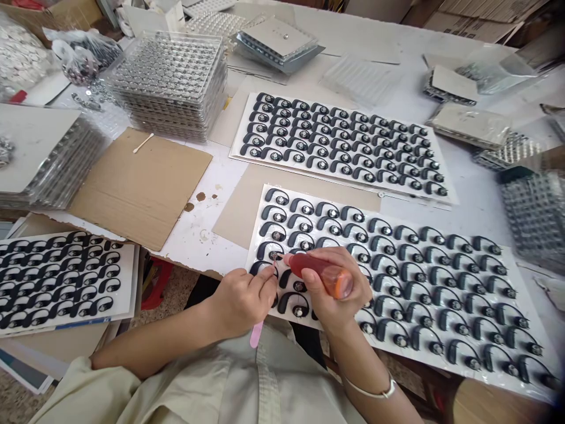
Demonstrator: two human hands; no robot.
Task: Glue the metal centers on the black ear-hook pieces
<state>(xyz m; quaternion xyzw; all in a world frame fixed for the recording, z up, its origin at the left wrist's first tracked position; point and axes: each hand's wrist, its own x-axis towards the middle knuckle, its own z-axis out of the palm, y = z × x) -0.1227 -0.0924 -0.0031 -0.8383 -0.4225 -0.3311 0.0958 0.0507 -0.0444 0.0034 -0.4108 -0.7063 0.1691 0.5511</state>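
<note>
My right hand (348, 297) is wrapped round a squeeze bottle (318, 272) of red-orange colour with an orange end. The bottle's narrow tip points left at a piece in the near sheet. My left hand (245, 297) pinches a thin pink-handled tool (256, 334), whose handle end sticks out below the fist; its working end meets the bottle tip closely, and whether they touch I cannot tell. Under both hands lies a white sheet (445, 247) with rows of black hook-shaped pieces, each with a small round metallic part. My hands hide some of these pieces.
A similar filled sheet (344, 141) lies behind. To the left are brown cardboard (141, 188) with a cotton swab (143, 143), stacked clear trays (168, 82), and another sheet of black pieces (57, 280) at the lower left. More trays (534, 209) stand at the right.
</note>
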